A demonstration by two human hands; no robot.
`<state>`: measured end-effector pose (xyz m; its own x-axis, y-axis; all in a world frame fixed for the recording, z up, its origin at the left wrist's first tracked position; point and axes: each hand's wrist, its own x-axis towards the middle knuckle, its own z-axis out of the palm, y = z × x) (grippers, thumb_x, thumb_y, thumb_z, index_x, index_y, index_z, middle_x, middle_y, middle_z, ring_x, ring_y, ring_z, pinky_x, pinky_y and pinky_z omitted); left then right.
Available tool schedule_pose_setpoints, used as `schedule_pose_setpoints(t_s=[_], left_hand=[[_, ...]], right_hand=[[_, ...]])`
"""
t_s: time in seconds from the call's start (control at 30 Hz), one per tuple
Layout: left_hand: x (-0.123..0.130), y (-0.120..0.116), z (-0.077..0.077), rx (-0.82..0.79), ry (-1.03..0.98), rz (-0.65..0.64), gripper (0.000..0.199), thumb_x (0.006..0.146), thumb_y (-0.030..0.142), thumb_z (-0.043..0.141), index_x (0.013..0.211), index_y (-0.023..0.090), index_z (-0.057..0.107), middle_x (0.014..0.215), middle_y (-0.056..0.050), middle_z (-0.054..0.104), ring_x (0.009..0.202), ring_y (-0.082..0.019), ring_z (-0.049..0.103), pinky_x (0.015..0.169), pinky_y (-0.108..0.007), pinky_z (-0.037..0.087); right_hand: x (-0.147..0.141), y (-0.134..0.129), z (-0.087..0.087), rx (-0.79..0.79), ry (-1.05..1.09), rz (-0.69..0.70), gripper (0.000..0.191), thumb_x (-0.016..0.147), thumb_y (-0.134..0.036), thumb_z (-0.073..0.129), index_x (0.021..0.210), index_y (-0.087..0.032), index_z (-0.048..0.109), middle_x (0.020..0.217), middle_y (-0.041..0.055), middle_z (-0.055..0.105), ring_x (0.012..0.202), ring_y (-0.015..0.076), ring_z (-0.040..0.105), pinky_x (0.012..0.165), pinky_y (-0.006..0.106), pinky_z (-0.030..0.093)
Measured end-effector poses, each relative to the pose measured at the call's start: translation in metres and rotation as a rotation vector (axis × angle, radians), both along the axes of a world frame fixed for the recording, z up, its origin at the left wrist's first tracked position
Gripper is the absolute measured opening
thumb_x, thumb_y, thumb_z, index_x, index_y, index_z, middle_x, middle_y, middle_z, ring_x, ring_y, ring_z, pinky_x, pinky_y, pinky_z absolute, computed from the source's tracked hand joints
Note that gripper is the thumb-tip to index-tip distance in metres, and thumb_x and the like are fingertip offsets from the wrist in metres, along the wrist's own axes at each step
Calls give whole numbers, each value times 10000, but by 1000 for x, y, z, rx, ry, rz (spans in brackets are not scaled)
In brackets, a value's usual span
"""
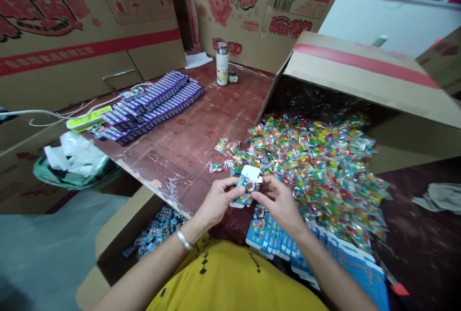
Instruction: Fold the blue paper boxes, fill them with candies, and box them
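Between my two hands is a small blue candy box (pixel 247 188) with its white top flap standing up. My left hand (pixel 219 199) pinches its left side. My right hand (pixel 279 200) grips the right side near the flap. Just beyond and to the right, a large heap of clear bags of colourful candy (pixel 317 162) spills from a big carton. Under my right forearm lie rows of flat blue candy boxes (pixel 277 239) with white flaps. Whether anything is inside the held box cannot be seen.
Stacked purple packets (pixel 154 104) lie at the back left beside a yellow-green power strip (pixel 90 118). A flask (pixel 222 65) and a small cup (pixel 233 77) stand at the back. Lower left, an open carton (pixel 122 220) holds blue packs. A green-rimmed bin (pixel 75 184) hangs left.
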<state>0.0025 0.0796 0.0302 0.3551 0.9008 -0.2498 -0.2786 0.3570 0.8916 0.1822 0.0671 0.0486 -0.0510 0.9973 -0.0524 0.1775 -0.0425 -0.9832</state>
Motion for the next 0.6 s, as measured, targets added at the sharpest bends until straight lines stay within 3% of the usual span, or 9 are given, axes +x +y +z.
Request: schedule_pose_setpoints(t_s=[0.1,0.2,0.27,0.37,0.5,0.6], left_hand=[[11,-6,-1,90,83,153,313,742,312,734,993,140,665,839,-33,660,744,-150,592,689,-254,487],[16,-12,2,189,162,248,527,765,274,709,1255,230,520,873,-2,621,712,-121,572,642,-221,478],[15,-13,5,235,213,197,561,800,269,666,1324,259,466,970,-21,623,739,-128,580,657,-232,487],[10,-11,6,265,235,67,435,828,278,628,1251,221,544,1090,-59,630,849,-170,602,750,-274,499],[5,-8,6,257,159,-46,322,820,235,628,1135,184,589,1098,-66,634,973,-210,597,858,-311,478],[5,-10,5,246,115,-62,288,817,195,621,1102,181,582,1093,-63,622,1007,-209,585,890,-315,460]], right_hand=[[-12,-3,-9,33,43,-106,202,812,-365,669,894,-202,581,756,13,639,691,171,604,630,279,492],[-20,-6,-12,92,84,-205,267,835,-322,642,1072,-219,573,816,18,637,751,178,607,689,300,504],[-23,-7,-16,136,62,-233,308,849,-314,619,1141,-229,568,864,31,635,776,183,603,708,314,504],[-22,-9,-23,178,-14,-242,272,860,-329,602,1111,-227,593,874,36,627,758,182,588,691,314,492],[-16,-9,-28,213,-125,-187,106,883,-324,570,862,-223,599,754,1,576,695,164,555,663,295,461],[-12,-5,-26,243,-125,-152,201,868,-322,589,706,-211,551,851,28,589,818,184,580,750,312,464]])
